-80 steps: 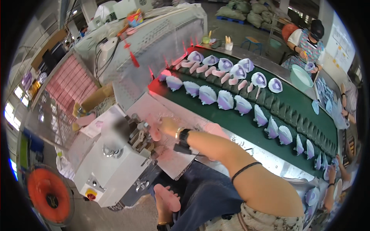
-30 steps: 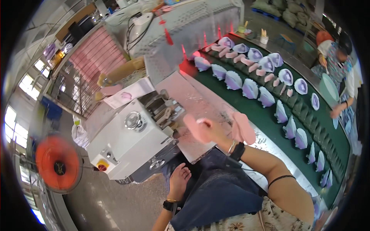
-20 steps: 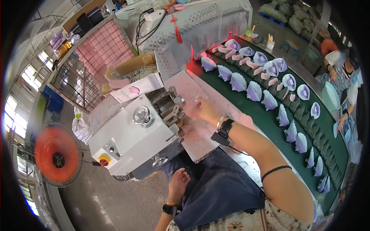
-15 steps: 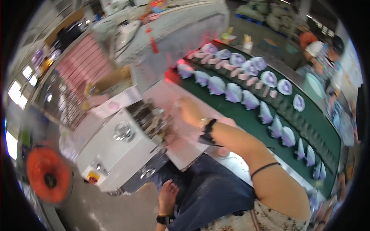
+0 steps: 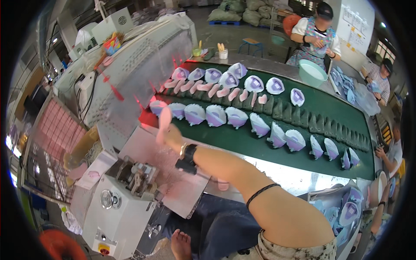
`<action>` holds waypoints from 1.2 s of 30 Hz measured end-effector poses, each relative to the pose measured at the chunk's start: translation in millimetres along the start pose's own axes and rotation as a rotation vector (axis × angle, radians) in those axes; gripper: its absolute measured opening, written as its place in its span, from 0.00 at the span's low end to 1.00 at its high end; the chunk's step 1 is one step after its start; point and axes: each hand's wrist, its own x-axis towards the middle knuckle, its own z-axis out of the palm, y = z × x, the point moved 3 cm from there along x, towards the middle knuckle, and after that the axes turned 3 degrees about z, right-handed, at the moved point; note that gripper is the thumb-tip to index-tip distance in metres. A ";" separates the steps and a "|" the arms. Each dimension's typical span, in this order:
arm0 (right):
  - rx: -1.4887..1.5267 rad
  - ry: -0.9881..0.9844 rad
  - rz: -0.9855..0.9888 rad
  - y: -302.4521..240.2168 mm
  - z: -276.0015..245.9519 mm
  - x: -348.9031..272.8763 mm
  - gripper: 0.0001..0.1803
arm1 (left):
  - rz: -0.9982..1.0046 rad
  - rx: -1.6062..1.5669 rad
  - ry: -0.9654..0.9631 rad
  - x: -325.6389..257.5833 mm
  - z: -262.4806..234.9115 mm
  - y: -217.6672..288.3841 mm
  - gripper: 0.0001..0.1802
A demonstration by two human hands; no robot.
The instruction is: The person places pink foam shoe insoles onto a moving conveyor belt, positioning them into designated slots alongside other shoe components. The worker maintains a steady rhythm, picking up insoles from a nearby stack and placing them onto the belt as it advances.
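Observation:
My right hand (image 5: 172,137) reaches to the near left end of the green conveyor (image 5: 277,161), its fingers closed on a pink insole (image 5: 164,120) that stands nearly upright. Just beyond it, white and purple shoe uppers (image 5: 216,116) form a row along the near side of the belt. More pink insoles (image 5: 213,90) lie on the dark shapes lined up along the belt's middle. Low in front of me, beside my dark apron (image 5: 221,225), my left hand (image 5: 181,245) hangs with fingers loosely bent and apart, holding nothing.
A white machine (image 5: 117,212) with a knob and a metal head stands at my left, next to a pink-dusted board (image 5: 182,186). Behind it are a carton (image 5: 82,147) and a wire rack (image 5: 43,151). Across the belt, a co-worker (image 5: 318,37) stands near a pale green basin (image 5: 312,71).
My right hand has moved from beside the machine's head toward the belt, and a pink insole now shows in it. The view has turned right. My left hand stays low.

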 end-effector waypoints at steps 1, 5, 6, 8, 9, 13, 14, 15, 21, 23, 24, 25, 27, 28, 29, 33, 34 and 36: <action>0.024 -0.012 0.113 -8.7 -33.1 16.9 0.13 | -0.010 0.001 -0.007 3.0 -4.6 -4.3 0.07; -0.033 0.120 0.240 -15.0 -211.1 87.3 0.07 | -0.064 0.030 -0.107 2.5 30.6 -5.1 0.11; 0.235 0.203 0.298 -24.5 -243.3 87.2 0.08 | -0.047 0.087 -0.079 7.1 32.3 -5.9 0.11; -0.222 0.298 0.204 -21.4 -335.5 90.3 0.12 | -0.044 0.224 -0.064 30.8 46.1 -9.3 0.11; -0.102 0.415 0.222 -12.7 -365.9 83.8 0.14 | -0.030 0.244 -0.080 33.6 52.6 -8.5 0.12; -0.501 0.798 0.080 65.9 -517.5 21.0 0.14 | -0.087 0.348 -0.222 45.9 100.9 -24.5 0.13; -0.366 0.771 0.177 68.4 -514.5 4.6 0.12 | -0.079 0.356 -0.218 40.9 104.1 -25.4 0.13; -0.242 0.752 0.276 63.9 -512.4 -16.2 0.11 | -0.072 0.368 -0.206 38.6 107.3 -27.2 0.13; -0.362 0.748 0.529 127.4 -555.5 -51.1 0.14 | -0.101 0.462 -0.200 41.9 136.3 -40.5 0.15; -0.510 0.761 0.437 151.3 -573.3 -40.3 0.14 | -0.106 0.481 -0.213 43.8 146.2 -40.5 0.15; -0.571 0.724 0.392 157.1 -558.7 -27.8 0.14 | -0.104 0.481 -0.209 43.1 145.2 -40.0 0.15; -0.750 0.749 0.309 156.5 -553.0 -21.0 0.15 | -0.102 0.479 -0.203 47.1 148.6 -41.3 0.15; -1.031 0.687 0.171 156.7 -555.6 -8.9 0.13 | -0.090 0.497 -0.223 43.1 158.2 -42.0 0.15; -0.850 0.698 0.215 158.6 -548.2 -4.7 0.11 | -0.072 0.519 -0.256 39.5 167.5 -42.6 0.15; -0.561 0.693 0.354 174.5 -583.8 -8.7 0.11 | -0.124 0.562 -0.310 48.4 179.2 -46.3 0.15; -0.502 0.540 -0.115 115.5 -463.1 -6.7 0.10 | -0.122 0.700 -0.353 40.1 198.7 -51.5 0.18; -0.347 0.390 -0.149 97.0 -434.2 -23.5 0.09 | -0.086 0.732 -0.365 43.1 201.7 -53.4 0.19; -0.836 -0.007 -0.542 39.4 -367.1 -78.9 0.10 | -0.012 0.784 -0.418 53.0 215.0 -62.9 0.22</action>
